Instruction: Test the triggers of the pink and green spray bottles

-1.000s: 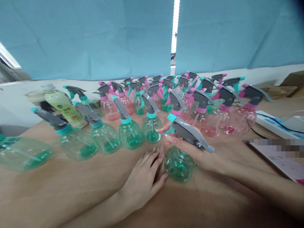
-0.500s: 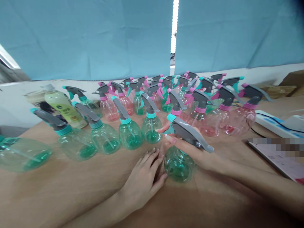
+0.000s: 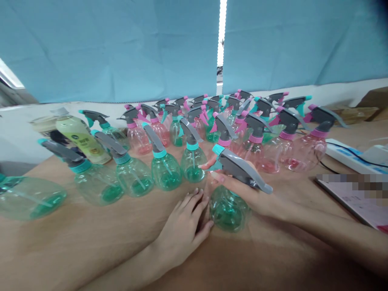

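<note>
Right in front of me stands a green spray bottle (image 3: pixel 228 212) with a grey and turquoise trigger head. My right hand (image 3: pixel 239 184) is wrapped round its neck below the head, and the fingertips show on the left side by the trigger. My left hand (image 3: pixel 184 226) rests on the table at the left of this bottle, fingers stretched out and thumb close to its base. Whether the thumb touches the bottle I cannot tell. Nearest beyond my hands is another green spray bottle (image 3: pixel 194 163) with a little liquid inside.
More green bottles (image 3: pixel 166 173) line up to the left. Pink spray bottles (image 3: pixel 309 151) crowd the back and right among further green ones. A yellow-green bottle (image 3: pixel 81 137) stands at the back left. On the right lie a white power strip (image 3: pixel 348 155) and a flat device (image 3: pixel 348 202).
</note>
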The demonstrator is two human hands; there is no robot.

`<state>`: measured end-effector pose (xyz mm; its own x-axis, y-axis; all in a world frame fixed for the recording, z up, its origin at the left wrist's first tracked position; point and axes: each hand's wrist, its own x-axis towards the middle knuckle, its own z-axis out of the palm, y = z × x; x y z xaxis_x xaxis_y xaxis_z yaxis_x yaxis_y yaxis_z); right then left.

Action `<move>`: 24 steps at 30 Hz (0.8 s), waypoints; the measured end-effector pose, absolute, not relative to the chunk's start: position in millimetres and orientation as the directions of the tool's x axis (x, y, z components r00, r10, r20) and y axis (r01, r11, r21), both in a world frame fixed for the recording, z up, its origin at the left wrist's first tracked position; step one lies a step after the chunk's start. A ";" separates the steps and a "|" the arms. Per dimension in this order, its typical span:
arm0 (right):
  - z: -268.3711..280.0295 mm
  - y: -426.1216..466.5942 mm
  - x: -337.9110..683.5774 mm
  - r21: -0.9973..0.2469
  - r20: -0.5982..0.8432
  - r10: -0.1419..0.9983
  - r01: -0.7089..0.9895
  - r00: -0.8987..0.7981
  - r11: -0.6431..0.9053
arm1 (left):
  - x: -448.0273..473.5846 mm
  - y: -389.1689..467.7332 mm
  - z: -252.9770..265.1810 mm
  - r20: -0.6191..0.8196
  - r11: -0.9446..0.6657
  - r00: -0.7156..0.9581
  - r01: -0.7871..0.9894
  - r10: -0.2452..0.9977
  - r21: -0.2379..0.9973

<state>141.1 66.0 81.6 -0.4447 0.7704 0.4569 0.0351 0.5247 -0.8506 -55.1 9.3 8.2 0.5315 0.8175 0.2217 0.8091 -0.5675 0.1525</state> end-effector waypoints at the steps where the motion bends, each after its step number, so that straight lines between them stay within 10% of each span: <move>1: 82.0 66.1 141.2 -0.847 0.463 0.767 0.033 -0.444 0.530 | -55.1 9.4 8.2 0.222 -0.566 0.530 0.810 0.818 0.153; 24: 84.9 63.3 143.8 -0.777 0.516 0.746 0.137 -0.421 0.615 | -55.1 9.5 8.0 0.222 -0.572 0.538 0.809 0.813 0.135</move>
